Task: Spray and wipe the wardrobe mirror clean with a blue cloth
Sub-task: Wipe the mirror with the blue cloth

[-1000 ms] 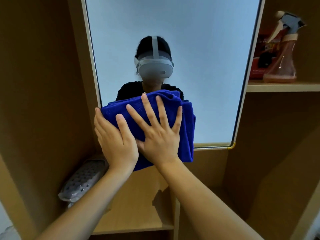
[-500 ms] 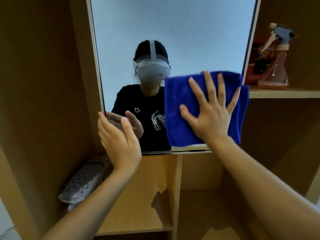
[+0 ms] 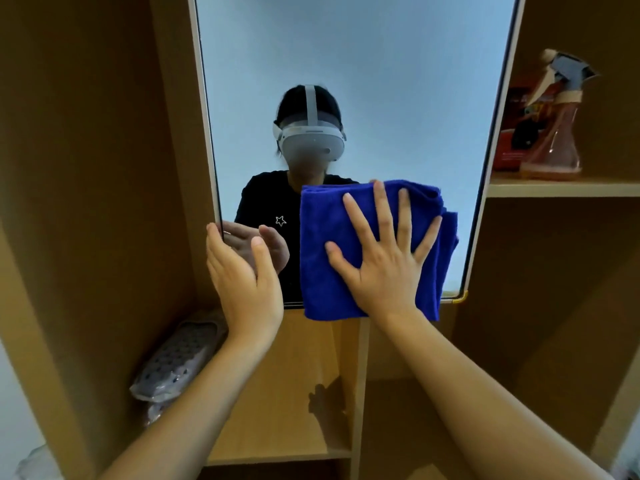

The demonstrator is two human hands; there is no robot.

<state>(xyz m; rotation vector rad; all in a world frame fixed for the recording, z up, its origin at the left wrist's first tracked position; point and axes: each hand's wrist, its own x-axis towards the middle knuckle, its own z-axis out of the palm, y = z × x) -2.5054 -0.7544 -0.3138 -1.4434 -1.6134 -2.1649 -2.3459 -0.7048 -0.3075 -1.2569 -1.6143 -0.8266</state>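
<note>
The wardrobe mirror [image 3: 398, 98] stands upright in a pale frame and reflects a person wearing a headset. A folded blue cloth [image 3: 322, 258] lies flat against the mirror's lower part. My right hand [image 3: 384, 261] presses on it with fingers spread wide and straight. My left hand [image 3: 242, 275] is held flat at the mirror's lower left edge, fingers straight, touching the frame; its reflection shows in the glass. A clear spray bottle [image 3: 554, 133] with pinkish liquid and a grey trigger stands on the right shelf.
Wooden wardrobe panels enclose the mirror on both sides. The right shelf [image 3: 561, 190] also holds a red box [image 3: 512, 133] behind the bottle. A grey perforated slipper [image 3: 180, 358] lies on the lower left shelf. A vertical divider [image 3: 358, 393] splits the lower compartments.
My right hand slid the cloth right from the lower middle, then back left and down to the mirror's lower edge. My left hand came off the cloth and stayed at the left frame.
</note>
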